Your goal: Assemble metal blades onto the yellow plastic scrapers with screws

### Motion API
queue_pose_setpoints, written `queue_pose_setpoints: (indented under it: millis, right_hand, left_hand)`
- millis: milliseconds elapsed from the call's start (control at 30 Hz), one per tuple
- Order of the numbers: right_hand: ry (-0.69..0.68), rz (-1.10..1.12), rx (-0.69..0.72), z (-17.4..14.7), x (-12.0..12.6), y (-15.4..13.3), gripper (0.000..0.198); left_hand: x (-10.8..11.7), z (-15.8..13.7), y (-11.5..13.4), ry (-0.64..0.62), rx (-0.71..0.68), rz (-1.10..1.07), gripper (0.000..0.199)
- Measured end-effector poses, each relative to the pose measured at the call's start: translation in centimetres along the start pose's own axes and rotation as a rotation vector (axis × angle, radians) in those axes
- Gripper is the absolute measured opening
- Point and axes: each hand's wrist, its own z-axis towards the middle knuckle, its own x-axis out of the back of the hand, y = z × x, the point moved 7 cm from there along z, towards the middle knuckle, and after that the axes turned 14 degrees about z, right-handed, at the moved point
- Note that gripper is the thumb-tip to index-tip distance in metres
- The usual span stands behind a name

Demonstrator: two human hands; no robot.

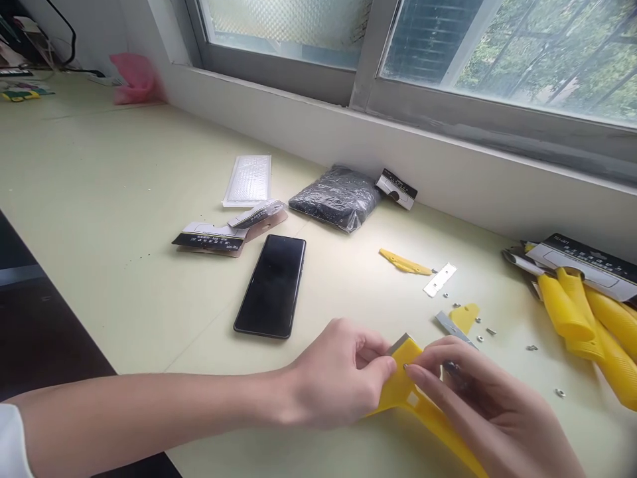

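Note:
My left hand is closed on the head of a yellow scraper, thumb on its upper face. A grey metal edge shows at the far end of the head. With thumb and forefinger together, my right hand pinches a small screw against the yellow face. Something dark and shiny sits behind those fingers, too hidden to name. Just beyond the right hand lie a grey metal strip, a yellow plastic piece and several small nuts and screws.
A black phone lies left of the hands. Behind it are card packages, a clear plastic tray and a black bag. A long yellow part rests near a metal blade. Yellow-handled tools are piled at right.

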Motion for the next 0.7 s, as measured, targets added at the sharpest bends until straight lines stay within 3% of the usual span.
queue_pose_setpoints:
  millis: [133, 400, 567, 700]
  right_hand:
    - [0.060, 0.012, -0.133, -0.6, 0.0, 0.5, 0.042]
    - [-0.017, -0.035, 0.281, -0.7, -1.3, -2.2, 0.013]
    - [-0.025, -0.088, 0.357, -1.1, -1.9, -3.0, 0.010]
    - [-0.002, -0.095, 0.342, -1.2, -1.9, -2.9, 0.012]
  left_hand:
    - [0.1, 0.0, 0.1, 0.013, 0.001, -0.009, 0.034]
    - [-0.3, 0.2, -0.5, -0.010, 0.001, -0.044, 0.032]
    - [-0.4, 0.3, -0.6, -0.016, -0.016, -0.045, 0.032]
    - [-0.2, 0.1, -0.2, -0.001, -0.018, -0.023, 0.031]
